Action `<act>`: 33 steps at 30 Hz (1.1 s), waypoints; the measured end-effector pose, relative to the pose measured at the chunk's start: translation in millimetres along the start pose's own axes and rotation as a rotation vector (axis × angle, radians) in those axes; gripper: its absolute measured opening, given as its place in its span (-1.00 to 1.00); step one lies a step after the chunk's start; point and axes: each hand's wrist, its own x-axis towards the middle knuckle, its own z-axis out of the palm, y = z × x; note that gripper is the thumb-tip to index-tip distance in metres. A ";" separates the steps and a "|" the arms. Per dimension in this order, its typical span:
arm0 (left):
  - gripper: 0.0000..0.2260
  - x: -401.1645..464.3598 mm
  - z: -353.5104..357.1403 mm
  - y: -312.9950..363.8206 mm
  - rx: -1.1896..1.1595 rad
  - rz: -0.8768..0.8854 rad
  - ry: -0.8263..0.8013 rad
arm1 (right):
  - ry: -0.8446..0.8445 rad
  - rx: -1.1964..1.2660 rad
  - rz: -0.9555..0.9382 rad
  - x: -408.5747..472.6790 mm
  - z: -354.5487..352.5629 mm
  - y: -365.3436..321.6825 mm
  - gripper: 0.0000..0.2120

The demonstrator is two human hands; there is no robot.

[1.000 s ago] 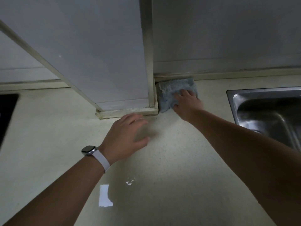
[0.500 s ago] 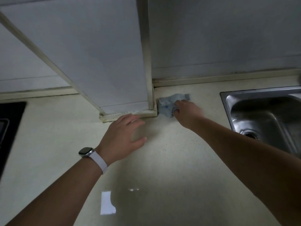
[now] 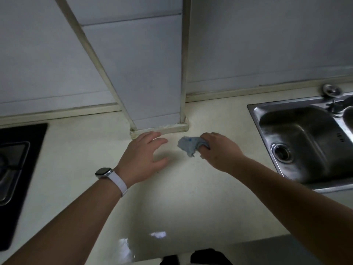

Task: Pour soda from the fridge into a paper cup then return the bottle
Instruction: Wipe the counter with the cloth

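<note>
No soda bottle, fridge or paper cup is in view. My right hand (image 3: 219,150) is closed on a crumpled blue cloth (image 3: 188,147), held just above the pale countertop (image 3: 172,197) in front of a white wall column (image 3: 152,77). My left hand (image 3: 142,159) hovers over the counter to the left of the cloth, palm down with fingers spread and nothing in it. A watch with a white strap sits on that wrist.
A steel sink (image 3: 301,142) with a round drain is set into the counter at the right. A black hob (image 3: 13,165) lies at the left edge. White wall panels rise behind the counter. A wet sheen shows on the counter near the front edge.
My right hand gathered the cloth from the corner beside the column and drew it toward me, lifted off the counter. The left hand stayed near the column's base. The view shifted back.
</note>
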 end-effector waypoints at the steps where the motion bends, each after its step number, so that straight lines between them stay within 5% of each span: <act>1: -0.52 -4.4 -2.4 -1.7 0.010 0.014 0.002 | 0.009 -0.002 -0.002 -9.0 1.6 -7.2 -0.85; 8: -0.54 -33.6 -11.7 -17.2 0.003 0.008 0.037 | -0.014 -0.024 -0.028 -57.9 37.2 -37.3 -0.77; 20: -0.53 -67.1 14.8 -32.3 -0.048 0.008 -0.026 | -0.297 -0.243 -0.077 -117.7 124.2 -23.2 -0.67; 27: -0.50 -89.5 41.9 -32.4 -0.051 0.032 -0.113 | -0.285 -0.336 -0.050 -129.2 141.5 -19.7 -0.56; 33: -0.49 -99.8 50.7 -37.0 -0.064 0.024 -0.143 | -0.095 -0.172 0.081 -121.6 144.5 -25.3 -0.42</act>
